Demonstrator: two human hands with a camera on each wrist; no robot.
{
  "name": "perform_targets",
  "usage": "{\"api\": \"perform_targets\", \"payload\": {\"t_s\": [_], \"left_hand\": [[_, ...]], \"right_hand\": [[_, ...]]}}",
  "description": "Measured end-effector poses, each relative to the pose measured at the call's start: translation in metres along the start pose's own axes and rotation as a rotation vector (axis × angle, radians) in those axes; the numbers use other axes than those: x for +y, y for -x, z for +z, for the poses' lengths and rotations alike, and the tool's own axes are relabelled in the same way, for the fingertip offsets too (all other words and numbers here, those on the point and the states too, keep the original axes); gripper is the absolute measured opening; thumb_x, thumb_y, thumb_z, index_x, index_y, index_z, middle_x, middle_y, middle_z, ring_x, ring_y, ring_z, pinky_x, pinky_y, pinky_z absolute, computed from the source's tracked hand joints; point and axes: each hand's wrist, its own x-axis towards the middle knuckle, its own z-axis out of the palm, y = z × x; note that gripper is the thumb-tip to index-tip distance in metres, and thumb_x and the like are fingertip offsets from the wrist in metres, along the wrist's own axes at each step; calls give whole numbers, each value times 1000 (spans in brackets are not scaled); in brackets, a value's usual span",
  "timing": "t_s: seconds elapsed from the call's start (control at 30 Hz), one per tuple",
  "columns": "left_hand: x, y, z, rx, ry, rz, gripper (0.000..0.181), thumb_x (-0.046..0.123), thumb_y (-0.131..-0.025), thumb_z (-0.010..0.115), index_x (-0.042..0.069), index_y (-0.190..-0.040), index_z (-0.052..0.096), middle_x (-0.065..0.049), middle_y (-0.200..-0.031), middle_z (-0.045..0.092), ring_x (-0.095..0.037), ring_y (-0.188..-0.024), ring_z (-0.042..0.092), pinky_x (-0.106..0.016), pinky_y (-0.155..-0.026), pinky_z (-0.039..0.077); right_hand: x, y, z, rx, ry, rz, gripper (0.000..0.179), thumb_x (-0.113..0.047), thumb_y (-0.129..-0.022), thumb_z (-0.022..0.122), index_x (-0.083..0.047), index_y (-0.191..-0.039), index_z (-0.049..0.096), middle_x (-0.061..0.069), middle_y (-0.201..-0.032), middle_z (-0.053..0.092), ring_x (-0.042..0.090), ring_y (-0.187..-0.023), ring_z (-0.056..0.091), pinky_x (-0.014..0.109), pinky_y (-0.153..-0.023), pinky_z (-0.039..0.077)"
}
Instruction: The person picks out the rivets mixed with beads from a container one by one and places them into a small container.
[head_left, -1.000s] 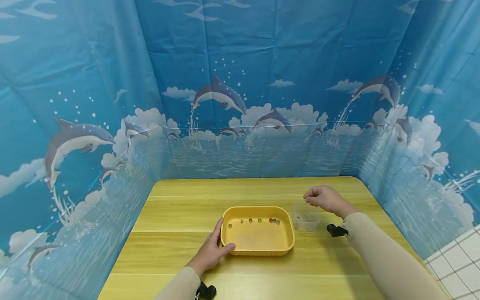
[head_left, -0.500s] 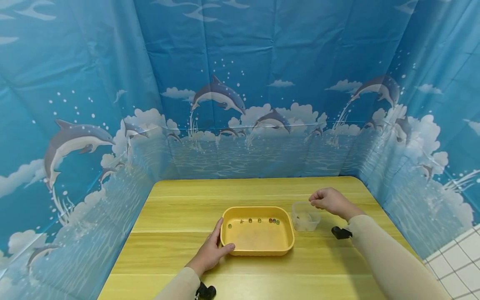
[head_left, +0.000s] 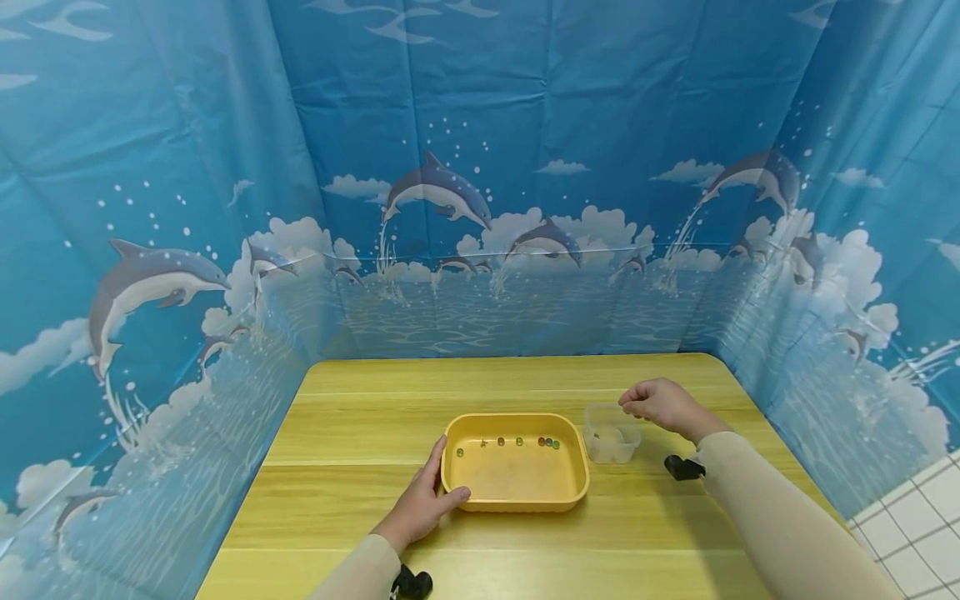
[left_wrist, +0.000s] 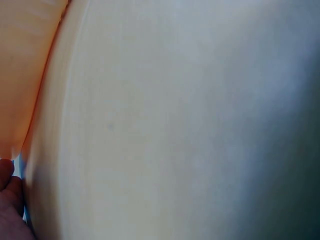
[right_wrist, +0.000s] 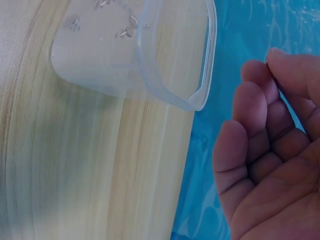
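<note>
My left hand (head_left: 420, 505) holds the near left corner of a yellow plastic tray (head_left: 517, 483), thumb at the front rim and fingers along the left outer wall. Inside the tray, several small glass marbles (head_left: 519, 442) lie toward the far side, with a tiny star-like piece (head_left: 483, 443) among them. A clear plastic container (head_left: 617, 457) stands right of the tray, with a few small clear bits in it. Above its far right rim is my right hand (head_left: 663, 407), thumb and index tips together and the other fingers curled; I cannot tell whether they pinch something tiny.
A wood-grain table (head_left: 337, 475) carries everything. Blue dolphin-print curtains (head_left: 480, 308) hang behind it and along both sides. Black camera mounts (head_left: 682, 467) sit at both wrists. White tiles show at the lower right.
My right hand has drawn back to the right from over the clear container's far side to its far right rim, then stayed nearly still. The left hand and the tray have not moved.
</note>
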Motion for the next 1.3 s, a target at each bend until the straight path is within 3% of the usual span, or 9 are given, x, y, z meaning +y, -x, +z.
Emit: {"api": "perform_targets", "payload": {"t_s": [0.3,1.07,1.3], "left_hand": [[0,-1,0,-3,7,-10,103,43,-99,74,29,-172,2,-20,-172,25,-35,-157,33,-53,-125,28],[3,1,0,3,-2,-20,103,43,-99,74,29,-172,3,-17,-174,24,-37,-158,30,-56,-125,28],[3,1,0,1,3,-28,102,43,-99,74,36,-171,2,-15,-173,25,-35,-158,31,-55,-125,29]], "right_hand": [[3,-2,0,-6,18,3,33,-27,-105,66,-2,-127,73,13,-118,73,26,-106,67,45,-85,57],[3,-1,3,-9,-1,-1,34,-24,-104,66,-1,-129,71,16,-125,72,33,-114,69,53,-95,57],[3,-1,4,-13,-14,-5,36,-23,-104,66,1,-131,70,17,-127,71,34,-116,68,57,-98,56]]}}
